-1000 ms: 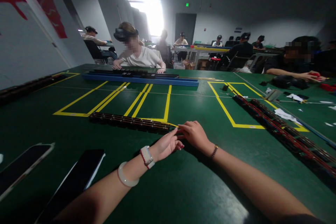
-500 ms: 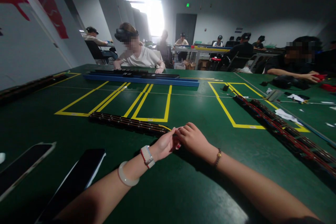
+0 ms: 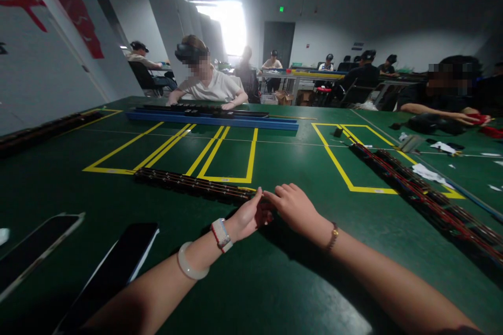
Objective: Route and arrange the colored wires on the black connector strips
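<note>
— How do the fingers stand?
— My left fingers (image 3: 257, 198) are partly curled, with the thumb raised. My right fingers (image 3: 273, 199) are bent, and the index finger reaches to the left thumb tip. I cannot tell if they touch, or if either hand pinches something, because the gap is too small to see.
— And where is the dark strip (image 3: 192, 184)?
— It lies on the green bench (image 3: 291, 154), just beyond my left hand, its near end beside that thumb. A yellow wire (image 3: 246, 189) runs along this end toward the fingers.
— What do you see farther out?
— Two phones (image 3: 113, 259) lie to the left of my left forearm. Beyond the strip I see yellow tape (image 3: 250, 154) in rectangles, and then a blue rail (image 3: 212, 121) with black parts on it. A person (image 3: 212, 84) in a white shirt sits behind it. On the right side lies a bundle with red wires (image 3: 426, 196), well apart from my hands.
</note>
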Action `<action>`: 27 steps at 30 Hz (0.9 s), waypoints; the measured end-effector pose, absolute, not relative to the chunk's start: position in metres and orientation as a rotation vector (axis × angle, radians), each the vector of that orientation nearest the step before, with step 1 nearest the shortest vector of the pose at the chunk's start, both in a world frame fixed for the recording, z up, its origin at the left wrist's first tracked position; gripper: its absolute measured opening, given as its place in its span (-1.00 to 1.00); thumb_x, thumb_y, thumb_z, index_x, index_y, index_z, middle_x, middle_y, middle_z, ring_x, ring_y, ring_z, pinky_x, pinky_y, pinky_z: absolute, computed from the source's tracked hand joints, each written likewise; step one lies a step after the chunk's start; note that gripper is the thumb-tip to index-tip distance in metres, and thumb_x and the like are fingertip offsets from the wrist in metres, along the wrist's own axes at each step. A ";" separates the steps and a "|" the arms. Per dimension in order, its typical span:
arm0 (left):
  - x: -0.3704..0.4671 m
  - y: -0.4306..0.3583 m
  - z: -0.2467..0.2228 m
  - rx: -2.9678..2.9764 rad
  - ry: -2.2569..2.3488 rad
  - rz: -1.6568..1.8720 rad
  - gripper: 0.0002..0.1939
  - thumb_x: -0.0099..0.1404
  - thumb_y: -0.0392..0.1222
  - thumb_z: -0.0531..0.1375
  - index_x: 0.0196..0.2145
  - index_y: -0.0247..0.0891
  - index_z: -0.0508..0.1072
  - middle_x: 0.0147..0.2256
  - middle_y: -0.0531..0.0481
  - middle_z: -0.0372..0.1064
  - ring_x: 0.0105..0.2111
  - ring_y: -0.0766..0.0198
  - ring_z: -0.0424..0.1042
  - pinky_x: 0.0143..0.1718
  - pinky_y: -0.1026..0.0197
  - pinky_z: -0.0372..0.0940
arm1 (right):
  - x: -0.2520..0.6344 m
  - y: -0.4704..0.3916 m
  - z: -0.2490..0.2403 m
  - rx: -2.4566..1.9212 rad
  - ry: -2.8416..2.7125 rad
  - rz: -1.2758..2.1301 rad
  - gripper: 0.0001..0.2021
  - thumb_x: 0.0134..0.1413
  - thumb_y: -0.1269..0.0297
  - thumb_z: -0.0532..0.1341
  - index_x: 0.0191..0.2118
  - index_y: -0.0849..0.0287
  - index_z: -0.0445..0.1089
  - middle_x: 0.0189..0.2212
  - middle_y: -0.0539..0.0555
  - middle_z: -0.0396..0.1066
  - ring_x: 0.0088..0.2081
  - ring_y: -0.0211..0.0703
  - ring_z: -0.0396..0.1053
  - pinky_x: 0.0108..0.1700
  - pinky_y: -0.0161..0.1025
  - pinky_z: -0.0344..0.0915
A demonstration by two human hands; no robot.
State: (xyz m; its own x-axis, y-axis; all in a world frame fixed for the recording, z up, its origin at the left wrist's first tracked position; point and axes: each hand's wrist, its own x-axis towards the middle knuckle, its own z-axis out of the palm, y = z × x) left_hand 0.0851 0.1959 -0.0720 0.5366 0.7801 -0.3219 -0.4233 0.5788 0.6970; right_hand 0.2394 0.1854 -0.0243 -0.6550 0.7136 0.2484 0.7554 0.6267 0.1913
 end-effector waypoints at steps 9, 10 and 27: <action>0.090 0.186 -0.057 0.688 0.790 0.778 -0.79 0.42 -0.15 -0.07 -0.30 -0.35 0.21 -0.42 -0.11 0.39 -0.51 0.38 0.38 -0.45 0.34 0.25 | 0.247 0.222 -0.045 -1.204 -2.719 -0.543 -0.68 0.19 0.37 0.10 0.06 0.19 0.33 -0.27 0.19 0.30 -0.24 -0.04 0.19 -0.22 -0.15 0.07; 0.091 0.186 -0.056 0.685 0.797 0.781 -0.78 0.42 -0.15 -0.07 -0.30 -0.36 0.22 -0.41 -0.13 0.39 -0.50 0.38 0.39 -0.44 0.34 0.26 | 0.248 0.224 -0.049 -1.190 -2.741 -0.526 -0.70 0.19 0.37 0.11 0.04 0.17 0.34 -0.27 0.19 0.31 -0.24 -0.04 0.19 -0.22 -0.15 0.07; 0.080 0.194 -0.047 1.594 1.351 0.505 -0.65 0.39 -0.10 -0.12 -0.41 -0.32 0.30 -0.62 0.03 0.25 -0.71 0.38 0.17 -0.61 0.31 0.04 | 0.256 0.230 -0.079 -1.178 -2.434 -0.155 -0.76 0.22 0.30 0.11 -0.06 0.05 0.46 -0.37 0.09 0.27 -0.29 -0.20 0.14 -0.22 -0.25 0.03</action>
